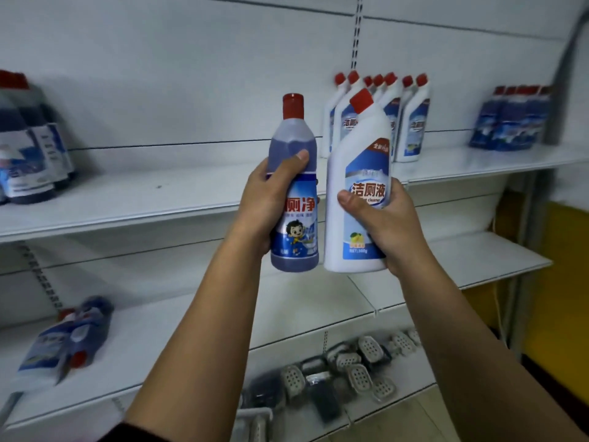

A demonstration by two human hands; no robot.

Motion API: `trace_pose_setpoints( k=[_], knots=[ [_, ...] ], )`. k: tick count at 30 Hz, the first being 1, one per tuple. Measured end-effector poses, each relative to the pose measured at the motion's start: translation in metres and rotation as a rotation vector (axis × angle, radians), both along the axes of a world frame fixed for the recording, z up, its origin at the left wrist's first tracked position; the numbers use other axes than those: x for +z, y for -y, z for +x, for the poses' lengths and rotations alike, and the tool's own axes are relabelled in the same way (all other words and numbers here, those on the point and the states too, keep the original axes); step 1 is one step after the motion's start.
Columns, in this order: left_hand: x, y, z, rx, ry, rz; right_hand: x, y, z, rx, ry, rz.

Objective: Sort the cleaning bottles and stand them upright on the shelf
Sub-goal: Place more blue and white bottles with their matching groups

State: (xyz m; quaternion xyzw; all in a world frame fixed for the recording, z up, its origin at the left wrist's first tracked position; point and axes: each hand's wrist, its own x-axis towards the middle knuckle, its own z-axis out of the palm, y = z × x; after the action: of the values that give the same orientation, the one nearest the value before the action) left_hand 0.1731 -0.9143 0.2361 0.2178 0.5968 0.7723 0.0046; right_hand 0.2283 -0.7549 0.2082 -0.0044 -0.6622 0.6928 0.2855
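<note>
Grip, left hand (259, 202): fingers wrapped round the middle of the blue bottle (296, 224), thumb laid up the front just above its label; a full holding grip, bottle upright, red cap on top.
Grip, right hand (387, 221): fingers curled round the lower body of the white bottle (360, 148), thumb pressed across the label; bottle upright, angled red-capped neck leaning left.
Position of held bottles: side by side in the air, touching or nearly so, in front of the upper shelf (153, 199) and not yet set on it.
Reason for hold: labels face the person, which probably serves to tell the two kinds apart before each goes to its own group.
White group (411, 122): like bottles with angled necks stand upright on the upper shelf, far right of centre, just behind the held white bottle; this is the likely place for it.
Dark blue group (28, 148): bottles of blue liquid stand at the far left of the same shelf, well apart from the hands; this is the likely place for the blue bottle.
Blue packs (510, 122): blurred blue items at the far right end; kind cannot be told.
Unsorted stock (73, 333): several bottles lie on their sides on the lower shelf (178, 339), near left, so sorting is judged part done.
Next move, judged: the hands must part, one to each end of the shelf, and each base must land flat.
Risk: the narrow bases may knock the standing neighbours over.
</note>
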Motion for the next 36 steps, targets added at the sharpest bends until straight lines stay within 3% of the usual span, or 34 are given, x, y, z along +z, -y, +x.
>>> trace_pose_setpoints(
  k=[8, 19, 30, 33, 36],
  knots=[
    [0.006, -0.095, -0.040, 0.023, -0.057, 0.005, 0.008, -0.111, -0.036, -0.069, -0.014, 0.039],
    [0.029, -0.242, -0.113, 0.329, -0.095, 0.037, 0.040, -0.283, -0.136, 0.021, -0.031, 0.152],
    [0.027, -0.249, -0.179, 0.524, -0.154, -0.184, 0.035, -0.273, -0.247, 0.237, -0.052, 0.160],
    [0.028, -0.244, -0.188, 0.517, -0.162, -0.210, 0.035, -0.262, -0.272, 0.275, -0.003, 0.252],
    [0.028, -0.240, -0.199, 0.520, -0.160, -0.206, 0.038, -0.251, -0.293, 0.139, 0.079, 0.480]
  ],
)
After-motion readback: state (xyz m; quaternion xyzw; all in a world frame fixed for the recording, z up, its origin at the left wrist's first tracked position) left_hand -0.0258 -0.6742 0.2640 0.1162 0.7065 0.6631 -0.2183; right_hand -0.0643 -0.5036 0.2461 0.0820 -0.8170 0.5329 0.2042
